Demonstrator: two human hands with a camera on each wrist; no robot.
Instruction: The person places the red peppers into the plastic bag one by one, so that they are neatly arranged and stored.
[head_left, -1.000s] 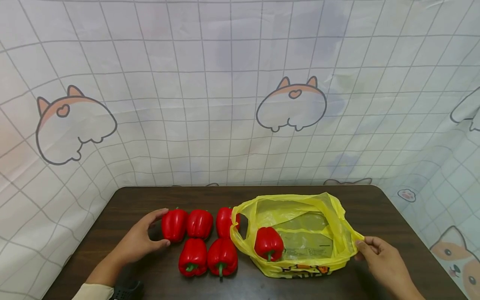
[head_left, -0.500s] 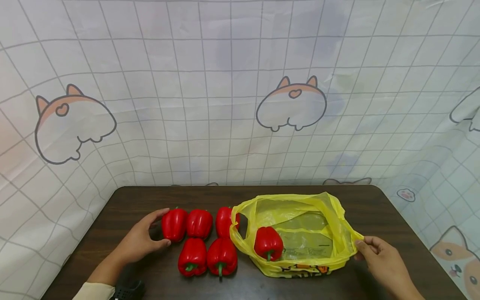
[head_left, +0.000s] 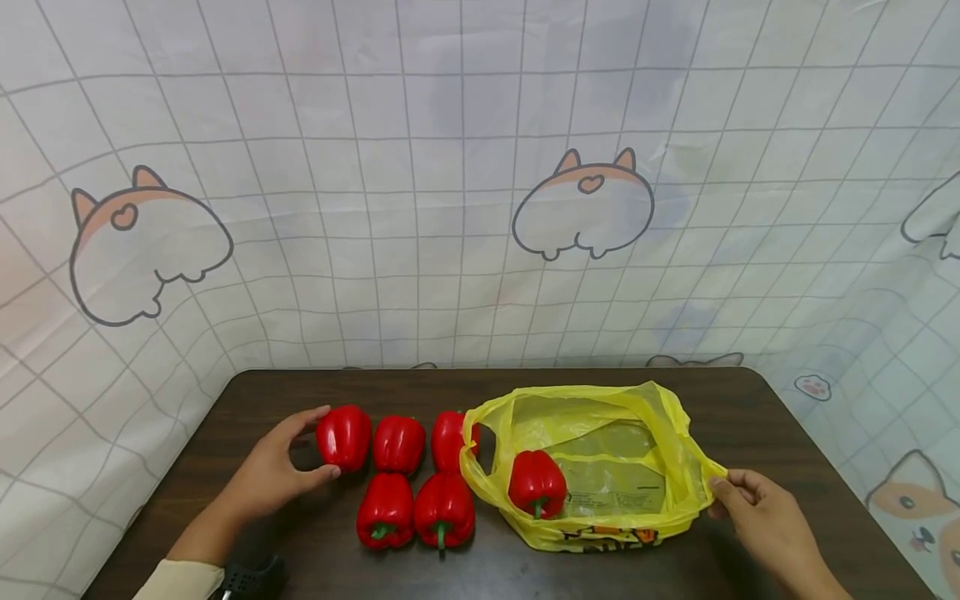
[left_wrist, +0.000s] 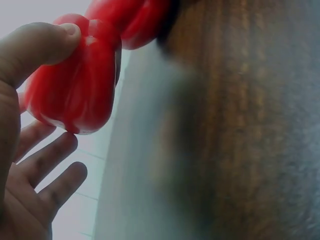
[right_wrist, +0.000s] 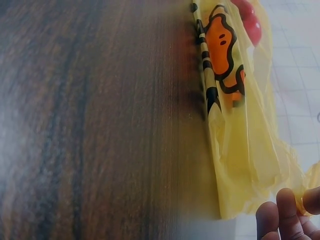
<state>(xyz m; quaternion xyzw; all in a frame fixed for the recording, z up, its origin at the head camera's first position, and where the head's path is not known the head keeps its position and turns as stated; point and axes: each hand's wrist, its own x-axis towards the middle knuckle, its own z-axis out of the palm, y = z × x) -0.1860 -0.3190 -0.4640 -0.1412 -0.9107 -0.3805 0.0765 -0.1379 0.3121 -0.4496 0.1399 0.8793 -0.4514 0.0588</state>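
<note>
My left hand [head_left: 266,471] grips a red bell pepper [head_left: 343,438] at the far left of the group, thumb on the near side and fingers behind. In the left wrist view the thumb presses on this pepper [left_wrist: 75,85], with other fingers under its end. At the right, my right hand [head_left: 768,521] pinches the edge of a yellow plastic bag [head_left: 693,467], holding its mouth wide. One red bell pepper [head_left: 537,485] lies inside the bag at its left. In the right wrist view the bag [right_wrist: 250,160] shows an orange cartoon print beside my fingertips.
Several more red bell peppers stand between the left hand and the bag: two at the back [head_left: 399,445] and two in front [head_left: 444,510]. The back right one is partly behind the bag's handle. The dark wooden table [head_left: 570,579] ends at a grid-patterned cloth wall [head_left: 420,208].
The left hand has closed on the leftmost pepper and shifted it slightly up and left, away from its neighbour. The right hand and the bag stay where they were.
</note>
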